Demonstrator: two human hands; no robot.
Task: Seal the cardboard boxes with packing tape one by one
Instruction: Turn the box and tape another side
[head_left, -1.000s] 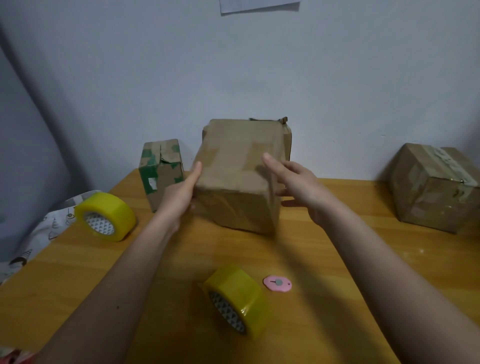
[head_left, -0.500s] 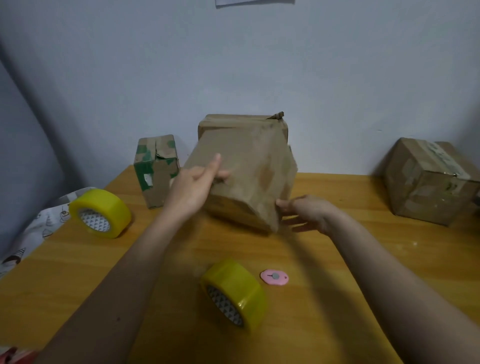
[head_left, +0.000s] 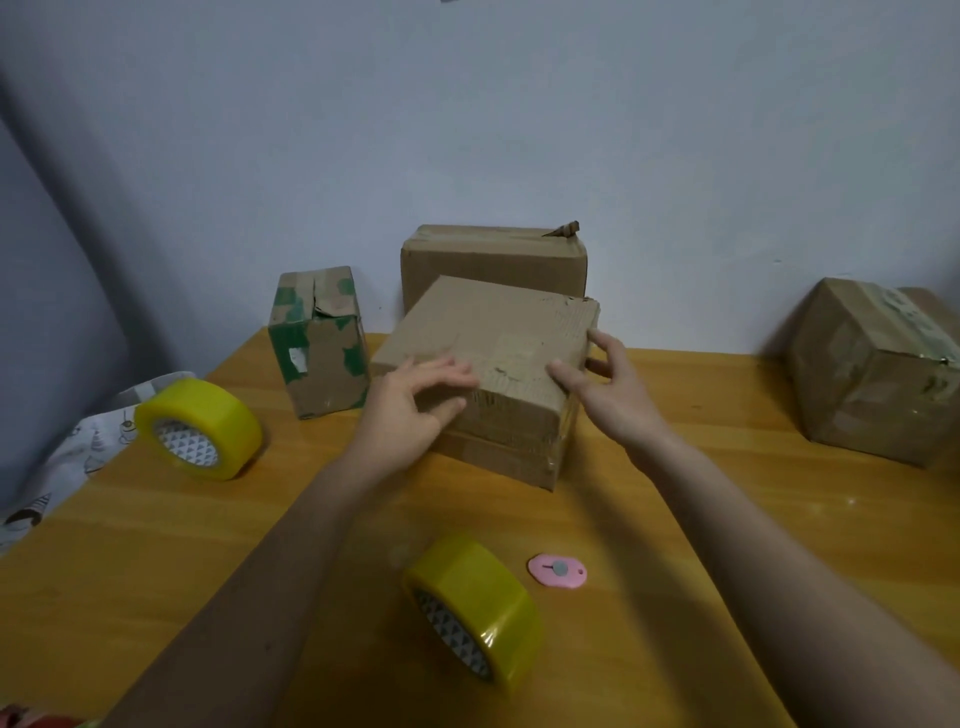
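We see a cardboard box (head_left: 498, 358) lying flat on the wooden counter (head_left: 675, 545), just in front of a second brown box (head_left: 493, 260) that stands against the wall. Our left hand (head_left: 410, 410) rests on the near left corner of its top face, fingers (head_left: 447, 371) spread and lying loosely on the cardboard, thumb against the front edge. Our right hand (head_left: 608, 389) is at the near right corner, its fingers straight and splayed wide, touching the top edge and side without curling round anything. A small green-patched box (head_left: 319, 343) stands to the left, well apart from a taped box (head_left: 878, 369) at the far right. One yellow tape roll (head_left: 472, 608) stands on edge on the near counter, just beside a pink cutter (head_left: 557, 570); another yellow roll (head_left: 200, 428) sits at the left, near a patterned cloth (head_left: 67, 462).
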